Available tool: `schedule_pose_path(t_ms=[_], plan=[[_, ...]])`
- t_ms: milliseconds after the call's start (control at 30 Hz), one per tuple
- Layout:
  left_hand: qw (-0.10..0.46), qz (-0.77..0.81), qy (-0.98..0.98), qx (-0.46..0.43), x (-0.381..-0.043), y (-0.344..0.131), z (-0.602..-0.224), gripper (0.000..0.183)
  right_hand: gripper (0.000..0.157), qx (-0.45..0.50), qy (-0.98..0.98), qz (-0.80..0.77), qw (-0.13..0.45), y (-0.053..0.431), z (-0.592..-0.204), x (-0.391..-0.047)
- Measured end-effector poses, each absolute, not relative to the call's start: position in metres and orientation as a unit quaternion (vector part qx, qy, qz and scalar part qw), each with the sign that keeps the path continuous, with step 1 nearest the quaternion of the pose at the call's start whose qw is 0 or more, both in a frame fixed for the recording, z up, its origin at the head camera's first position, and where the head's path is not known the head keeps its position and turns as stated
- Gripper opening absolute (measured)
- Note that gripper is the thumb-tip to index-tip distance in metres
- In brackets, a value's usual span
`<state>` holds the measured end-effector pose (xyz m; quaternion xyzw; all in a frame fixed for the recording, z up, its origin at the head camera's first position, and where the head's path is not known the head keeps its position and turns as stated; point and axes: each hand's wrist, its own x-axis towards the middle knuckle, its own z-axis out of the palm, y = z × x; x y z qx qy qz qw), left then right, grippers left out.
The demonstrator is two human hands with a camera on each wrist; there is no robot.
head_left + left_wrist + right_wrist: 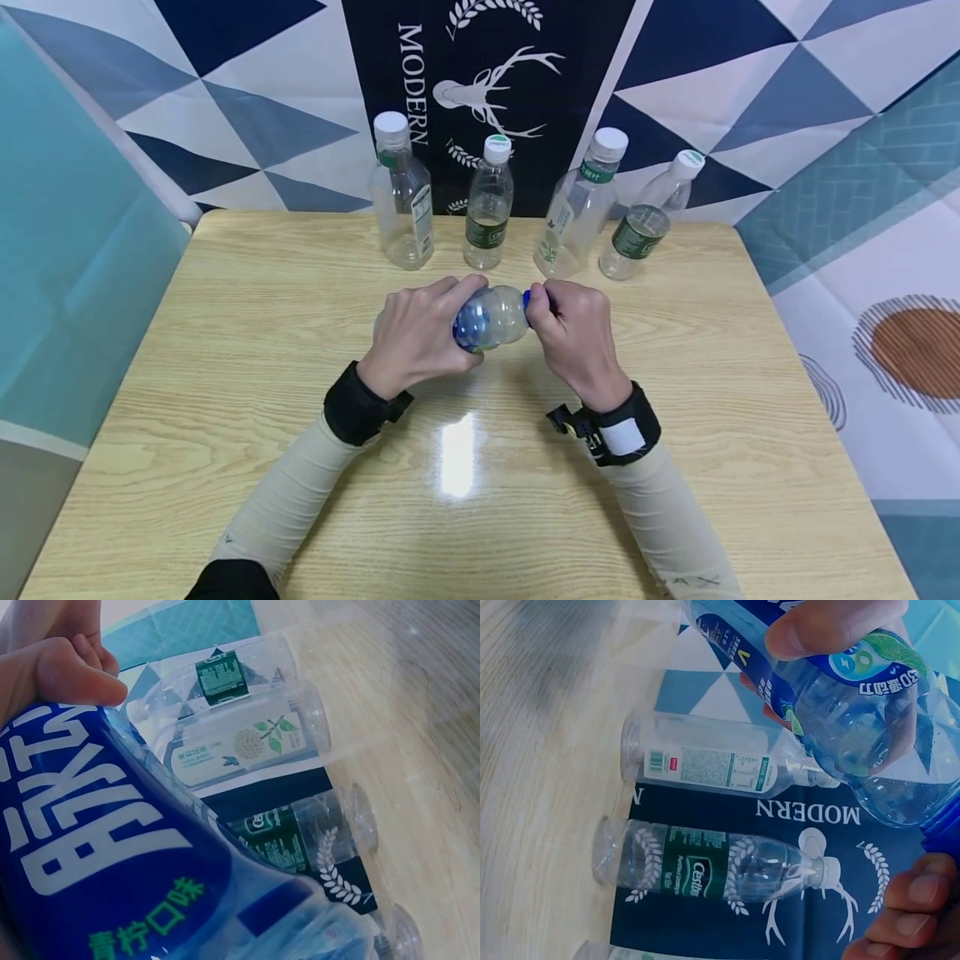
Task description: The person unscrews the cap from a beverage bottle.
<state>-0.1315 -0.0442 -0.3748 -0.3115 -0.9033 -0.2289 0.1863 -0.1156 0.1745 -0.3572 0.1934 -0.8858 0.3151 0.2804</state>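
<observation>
A clear plastic bottle [504, 317] with a blue label lies sideways between my two hands, above the table. My left hand [423, 329] grips its body, fingers and thumb wrapped round the label [97, 802]. The blue cap [943, 825] points to the right, and my right hand [576, 333] holds it with curled fingers and thumb. Part of the cap is hidden by that hand. In the right wrist view the clear neck end shows between the hands, with a lime picture on the label.
Along the back edge of the wooden table [247, 400] stand several clear bottles with white caps: a square one [405, 208], a small green-labelled one [489, 217], another large one [573, 221] and a small one [645, 225]. Behind them hangs a patterned cloth [277, 108].
</observation>
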Motion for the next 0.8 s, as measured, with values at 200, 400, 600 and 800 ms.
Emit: schedule_pose_path(t_ms=[200,400,600,800], plan=[[0.17,-0.24,-0.901,-0.318,-0.1335,-0.0456,-0.3759,0.075,0.07,0.201,-0.883,0.31,0.29,0.1747,-0.359,-0.1159],[0.149,-0.254,-0.899,-0.325,-0.1353,-0.0465,-0.3759,0.077,0.067,0.208,-0.882,0.3,0.298,0.1751,-0.3601,-0.1161],[0.11,-0.273,-0.896,-0.333,-0.1368,-0.047,-0.3754,0.079,0.057,0.219,-0.885,0.283,0.298,0.176,-0.3602,-0.1159],[0.09,-0.278,-0.897,-0.332,-0.1374,-0.0486,-0.3738,0.079,0.052,0.23,-0.891,0.266,0.287,0.1768,-0.3572,-0.1155]])
